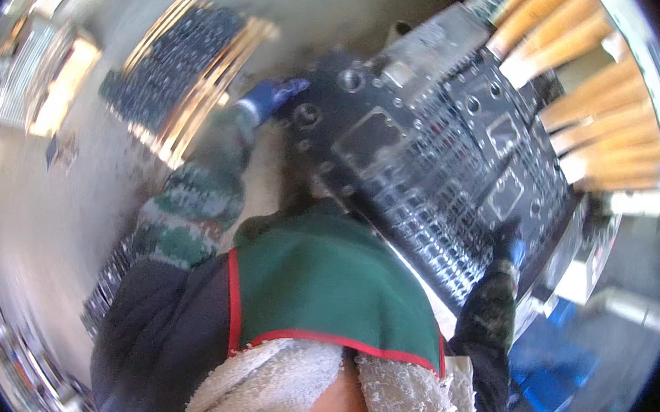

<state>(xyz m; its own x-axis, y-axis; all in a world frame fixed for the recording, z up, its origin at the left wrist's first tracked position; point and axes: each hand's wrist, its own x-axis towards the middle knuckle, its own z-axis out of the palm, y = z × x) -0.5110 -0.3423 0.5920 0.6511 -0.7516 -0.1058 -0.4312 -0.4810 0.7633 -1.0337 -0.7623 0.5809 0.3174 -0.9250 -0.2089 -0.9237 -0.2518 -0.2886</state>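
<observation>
A large black metal plate (pixel 399 161) full of round holes and rows of small slots lies slanted in front of me. My left hand (pixel 273 97), in a blue glove, is closed on the plate's far-left corner. On the right, my right hand (pixel 512 245), in a blue glove with dark fingers, touches the black plating near its right end. Its fingers blur into the dark surface, so their grip is unclear. Another black perforated plate (pixel 506 136) sits just beyond, with rectangular cutouts.
A stack of dark plates (pixel 179 69) with light strips stands on the floor (pixel 89 197) at the left. Tan rolled or tubular pieces (pixel 607 131) fan out at the far right. Blue boxes (pixel 554 366) lie low on the right. A grey metal block (pixel 435 44) borders the plates.
</observation>
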